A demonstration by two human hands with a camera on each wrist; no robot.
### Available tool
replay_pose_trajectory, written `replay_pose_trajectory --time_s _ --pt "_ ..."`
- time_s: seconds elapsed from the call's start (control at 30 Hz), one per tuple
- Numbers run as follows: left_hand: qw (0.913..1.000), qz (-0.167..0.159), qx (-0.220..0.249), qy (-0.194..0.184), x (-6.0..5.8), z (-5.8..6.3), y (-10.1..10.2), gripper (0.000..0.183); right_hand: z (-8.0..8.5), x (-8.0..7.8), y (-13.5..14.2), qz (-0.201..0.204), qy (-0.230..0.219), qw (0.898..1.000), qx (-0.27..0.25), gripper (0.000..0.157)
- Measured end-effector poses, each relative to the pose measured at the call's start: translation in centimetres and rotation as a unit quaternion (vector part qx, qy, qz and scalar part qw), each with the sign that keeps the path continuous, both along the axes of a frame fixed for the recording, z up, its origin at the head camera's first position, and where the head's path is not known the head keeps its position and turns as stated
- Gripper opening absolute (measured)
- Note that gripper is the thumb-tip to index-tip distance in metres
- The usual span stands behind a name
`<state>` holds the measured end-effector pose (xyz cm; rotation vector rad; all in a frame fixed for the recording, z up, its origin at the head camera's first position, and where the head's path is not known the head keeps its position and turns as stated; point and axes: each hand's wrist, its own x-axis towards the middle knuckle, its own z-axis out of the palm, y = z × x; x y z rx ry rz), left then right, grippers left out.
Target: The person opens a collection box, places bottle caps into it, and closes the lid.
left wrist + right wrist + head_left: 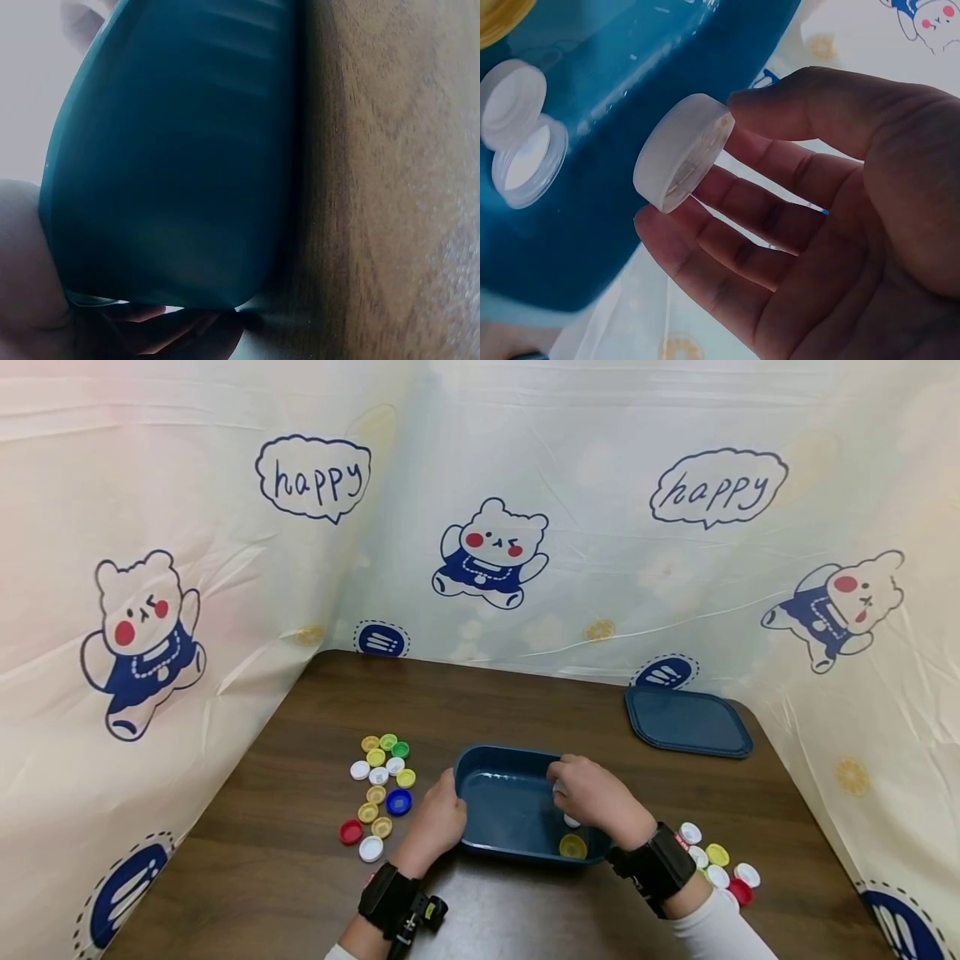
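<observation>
A dark blue rectangular tub (pixel 506 806) stands on the table. My left hand (pixel 438 817) grips its left end, thumb by the rim and fingers along the outer wall, as the left wrist view shows close up. Over the tub's right part, my right hand (pixel 596 795) pinches a white bottle cap (pixel 681 154) between thumb and fingers. Inside the tub lie a yellow cap (pixel 573 846) and white caps (pixel 526 169), one tilted against another in the right wrist view.
Left of the tub, several loose caps (pixel 376 795) in yellow, white, green, red and blue are spread out. More caps (pixel 717 854) lie at the right, partly hidden by my right forearm. A flat dark blue lid (pixel 688 721) rests at the back right. Printed curtains surround the wooden table.
</observation>
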<state>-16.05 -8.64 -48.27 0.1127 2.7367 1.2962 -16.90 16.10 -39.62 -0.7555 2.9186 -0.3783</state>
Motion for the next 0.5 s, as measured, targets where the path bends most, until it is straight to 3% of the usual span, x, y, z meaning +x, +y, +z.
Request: replay_pose_trajectory --time_s 0.23,0.5 --pt "0.9999 -0.005 0.0 0.015 0.2 -0.1 -0.1 0.044 -0.4 -0.8 -1.0 0.008 -0.006 1.0 0.013 0.015" --pt "0.9997 -0.009 0.003 0.024 0.2 -0.1 -0.2 0.044 -0.8 -1.7 -1.1 -0.023 -0.024 0.999 0.026 0.025"
